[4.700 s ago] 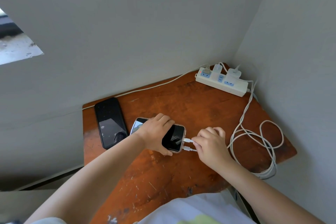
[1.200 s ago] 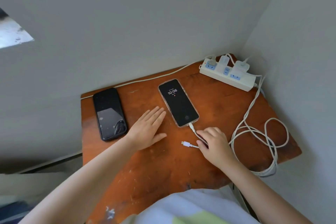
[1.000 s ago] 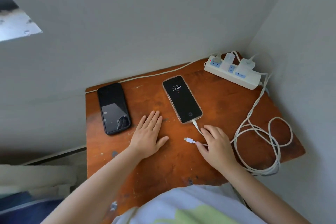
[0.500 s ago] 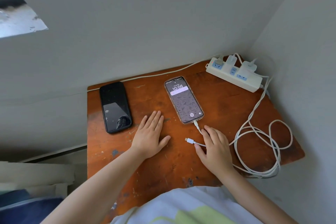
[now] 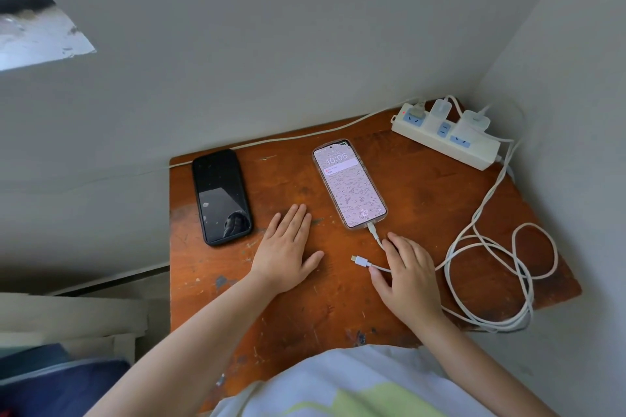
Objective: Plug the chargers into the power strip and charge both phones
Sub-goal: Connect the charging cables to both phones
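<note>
A lit phone [image 5: 349, 183] in a clear case lies mid-table with a white cable plugged into its near end. A dark phone [image 5: 221, 196] lies at the far left, screen off, no cable in it. A loose white connector [image 5: 361, 261] rests on the wood just left of my right hand [image 5: 408, 276], whose fingers lie flat over both cables without gripping. My left hand [image 5: 287, 252] lies flat and open between the two phones. The white power strip [image 5: 445, 138] in the far right corner carries two white chargers [image 5: 473, 121].
The worn wooden table [image 5: 305, 308] sits in a corner between two grey walls. Coiled white cable [image 5: 498, 276] covers its right side near the edge. The strip's own cord runs along the back edge. My shirt fills the bottom of the view.
The plugged-in phone was set down mid-table and its screen went from dark clock to full lit lock screen. Both hands have stayed nearly still for the last second.
</note>
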### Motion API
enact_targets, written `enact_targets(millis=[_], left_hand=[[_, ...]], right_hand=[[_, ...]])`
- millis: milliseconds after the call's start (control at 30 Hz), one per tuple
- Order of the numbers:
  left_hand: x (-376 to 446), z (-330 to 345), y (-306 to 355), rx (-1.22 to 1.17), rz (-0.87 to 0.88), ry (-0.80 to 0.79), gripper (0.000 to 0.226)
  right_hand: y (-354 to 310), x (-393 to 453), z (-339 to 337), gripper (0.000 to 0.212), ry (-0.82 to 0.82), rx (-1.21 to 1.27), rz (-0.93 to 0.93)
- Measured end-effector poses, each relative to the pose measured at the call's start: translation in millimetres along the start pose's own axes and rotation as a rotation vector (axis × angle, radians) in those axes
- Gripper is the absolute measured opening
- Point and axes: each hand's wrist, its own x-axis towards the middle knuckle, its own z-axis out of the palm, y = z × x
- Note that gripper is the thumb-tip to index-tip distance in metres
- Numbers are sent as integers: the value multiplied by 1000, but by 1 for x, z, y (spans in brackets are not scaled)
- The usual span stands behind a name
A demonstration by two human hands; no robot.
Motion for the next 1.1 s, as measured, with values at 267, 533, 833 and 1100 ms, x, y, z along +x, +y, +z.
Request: enact_targets(millis=[267,533,833,1100], left_hand=[[0,-25,-27,-58,120,-18,66],[0,-28,-48,36,120,-53,65],[6,-15,-39,112,89,-25,65],[6,-20,-39,77,103,-62,64]], right_hand=[[4,0,5,40,69,-4,-35],[4,-2,7,41,124,3,-48],[-2,-5,6,25,182,7,-59],[-25,6,0,16,179,29,-133]])
